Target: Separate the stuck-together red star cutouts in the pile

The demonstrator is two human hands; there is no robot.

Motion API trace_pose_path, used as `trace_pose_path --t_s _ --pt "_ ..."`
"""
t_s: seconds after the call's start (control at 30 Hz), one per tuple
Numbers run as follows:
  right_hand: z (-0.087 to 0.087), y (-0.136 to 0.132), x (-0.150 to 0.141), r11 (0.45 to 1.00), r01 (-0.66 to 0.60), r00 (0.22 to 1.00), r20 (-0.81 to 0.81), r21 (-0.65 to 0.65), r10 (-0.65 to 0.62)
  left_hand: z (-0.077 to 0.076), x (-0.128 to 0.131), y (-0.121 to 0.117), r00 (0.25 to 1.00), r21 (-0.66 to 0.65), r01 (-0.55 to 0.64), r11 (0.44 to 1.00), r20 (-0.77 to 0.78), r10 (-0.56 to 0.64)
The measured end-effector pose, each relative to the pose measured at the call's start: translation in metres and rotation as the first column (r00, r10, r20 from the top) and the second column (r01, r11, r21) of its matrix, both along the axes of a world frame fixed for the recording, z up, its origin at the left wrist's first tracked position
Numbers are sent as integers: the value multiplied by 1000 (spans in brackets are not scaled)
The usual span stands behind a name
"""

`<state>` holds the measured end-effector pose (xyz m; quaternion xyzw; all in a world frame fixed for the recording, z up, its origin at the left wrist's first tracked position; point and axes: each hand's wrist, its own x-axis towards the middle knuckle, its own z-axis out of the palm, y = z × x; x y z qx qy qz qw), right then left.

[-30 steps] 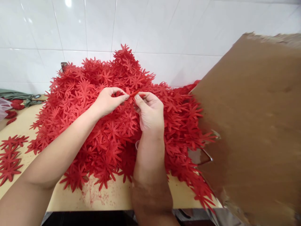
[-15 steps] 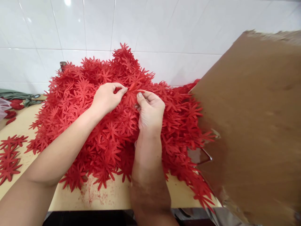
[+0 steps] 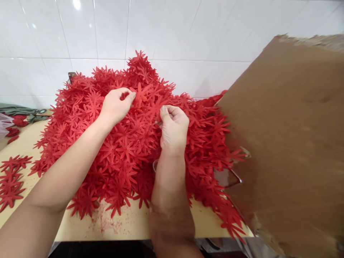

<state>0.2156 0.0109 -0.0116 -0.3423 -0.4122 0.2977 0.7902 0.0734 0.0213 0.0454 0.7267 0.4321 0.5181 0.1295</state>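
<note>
A big heap of red star-shaped cut-out flowers [image 3: 126,143] covers the pale table [image 3: 129,224] against the tiled wall. My left hand [image 3: 116,105] hovers over the top of the heap, fingers curled in a pinch on a red flower piece [image 3: 141,94]. My right hand [image 3: 174,127] rests lower on the heap beside it, thumb pressed to the curled fingers on something small that I cannot make out. The two hands are a short gap apart.
A large brown cardboard sheet [image 3: 290,143] stands tilted at the right, over the table's edge. A small row of red flowers [image 3: 12,179] lies at the left. Green cloth [image 3: 18,109] lies at the far left. Red dust [image 3: 107,222] speckles the table's front.
My hands have come apart: the left has drawn up and to the left with a flower, and the right has dropped slightly onto the heap.
</note>
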Motion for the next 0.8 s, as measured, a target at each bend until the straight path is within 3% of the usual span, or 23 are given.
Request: trace_pose_path --t_s 0.17,0.37,0.6,0.8 --pt "-1 2 6 999 -23 996 -83 -32 20 3 -9 3 997 -6 -68 998 -44 68" --pt "-1 -1 1 990 -122 993 -16 -67 121 -2 -1 3 992 -9 -64 998 -107 62" --pt "-4 1 -3 994 -101 994 40 -51 103 -2 11 -10 981 -117 117 986 -140 -133" --pt "-4 2 -2 997 24 993 116 -69 -16 2 16 -17 973 -223 229 948 55 -223"
